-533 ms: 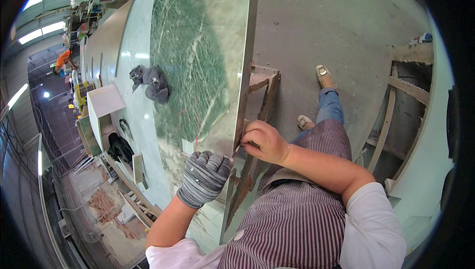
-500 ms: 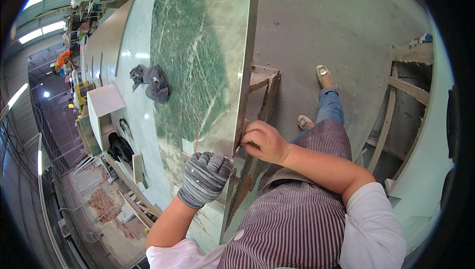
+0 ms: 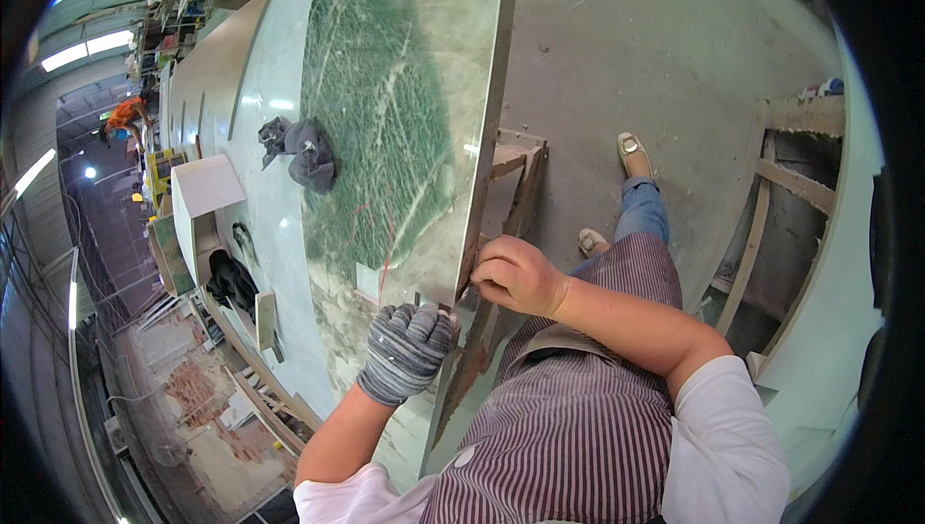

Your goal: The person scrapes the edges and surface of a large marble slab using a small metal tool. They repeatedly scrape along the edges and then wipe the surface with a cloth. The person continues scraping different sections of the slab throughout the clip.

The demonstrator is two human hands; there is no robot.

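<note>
A polished green and cream stone slab (image 3: 381, 139) lies along the left side of my body, with a thick edge facing me. My left hand (image 3: 408, 353), in a grey striped knit glove, is closed on top of the slab near that edge. A small dark tip pokes out beyond its knuckles, but the rest is hidden by the glove. My bare right hand (image 3: 520, 275) is curled against the slab's edge, fingertips pinched together. Whatever they hold, if anything, cannot be made out. Thin red lines (image 3: 388, 254) run over the slab just beyond the glove.
A dark crumpled cloth (image 3: 310, 156) lies on the slab, farther away. Left of it stand a white box-like piece (image 3: 208, 187) and a black cloth (image 3: 231, 285). Wooden frames (image 3: 766, 225) stand at the right. A person in orange (image 3: 125, 115) bends over at the far left.
My gloved left hand has shifted slightly right and down, and a dark tip now shows beyond its knuckles. My right hand has stayed almost in place at the edge.
</note>
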